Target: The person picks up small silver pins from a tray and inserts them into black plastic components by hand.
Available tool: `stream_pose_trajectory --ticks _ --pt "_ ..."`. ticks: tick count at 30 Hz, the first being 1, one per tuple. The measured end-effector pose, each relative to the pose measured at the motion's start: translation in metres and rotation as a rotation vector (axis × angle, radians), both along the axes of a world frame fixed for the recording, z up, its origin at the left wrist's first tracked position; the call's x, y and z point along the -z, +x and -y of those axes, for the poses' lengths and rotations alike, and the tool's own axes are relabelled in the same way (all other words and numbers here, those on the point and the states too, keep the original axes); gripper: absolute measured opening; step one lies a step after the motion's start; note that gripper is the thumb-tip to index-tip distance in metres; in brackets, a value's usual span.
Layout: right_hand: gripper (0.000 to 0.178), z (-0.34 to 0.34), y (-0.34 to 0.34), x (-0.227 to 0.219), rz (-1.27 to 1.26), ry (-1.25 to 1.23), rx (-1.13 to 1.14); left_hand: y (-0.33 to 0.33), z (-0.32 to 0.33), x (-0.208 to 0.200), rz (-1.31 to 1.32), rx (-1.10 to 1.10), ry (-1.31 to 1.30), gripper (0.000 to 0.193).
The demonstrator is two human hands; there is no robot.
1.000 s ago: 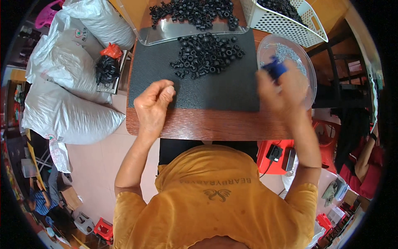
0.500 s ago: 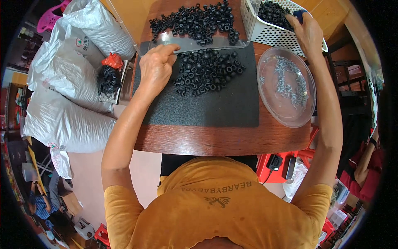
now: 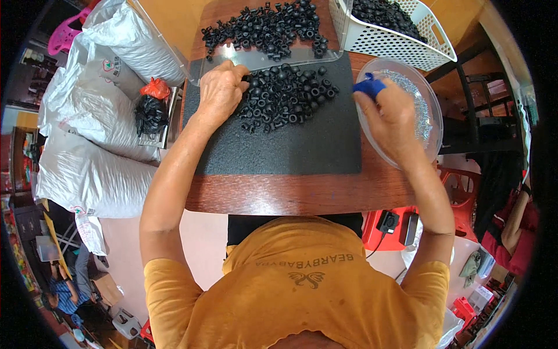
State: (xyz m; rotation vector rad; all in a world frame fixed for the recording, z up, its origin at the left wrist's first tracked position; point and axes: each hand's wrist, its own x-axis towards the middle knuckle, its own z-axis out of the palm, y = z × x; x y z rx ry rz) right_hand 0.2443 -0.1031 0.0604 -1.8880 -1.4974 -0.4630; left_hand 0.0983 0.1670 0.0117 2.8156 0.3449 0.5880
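Note:
My left hand [image 3: 222, 88] is curled closed at the left edge of a pile of small black ring-like and domed plastic parts [image 3: 285, 96]. The pile lies on a dark textured mat [image 3: 273, 152]. Whatever those fingers hold is hidden. My right hand [image 3: 394, 113] is above the left side of a round clear plastic tub [image 3: 437, 125] of tiny silvery pieces [image 3: 419, 93]. Blue wrapping [image 3: 369, 86] covers one or more of its fingertips. Thumb and fingers are drawn together there, and what is between them is too small to make out.
More black parts [image 3: 264, 29] fill a clear tray [image 3: 302, 63] behind the mat. A white perforated basket [image 3: 395, 45] of black parts stands back right. Stuffed white sacks [image 3: 96, 177] and a black bag [image 3: 152, 113] are left. A red stool [image 3: 383, 235] is below the table's front edge.
My right hand has left the basket and come down and left to the tub. The left hand's extended finger has curled in, close to the pile.

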Motion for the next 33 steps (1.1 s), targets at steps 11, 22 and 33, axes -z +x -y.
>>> stream_pose_trajectory --ticks 11,22,33 --pt "0.014 -0.03 -0.093 0.018 -1.24 0.109 -0.092 -0.051 0.091 -0.049 0.119 0.239 -0.034 0.023" --pt "0.011 -0.015 -0.117 0.029 -1.436 0.125 -0.135 -0.067 0.123 -0.04 0.27 0.304 -0.203 0.022" --pt "0.011 0.002 -0.123 0.037 -1.993 0.131 -0.23 -0.089 0.146 -0.019 0.225 0.133 -0.867 0.02"
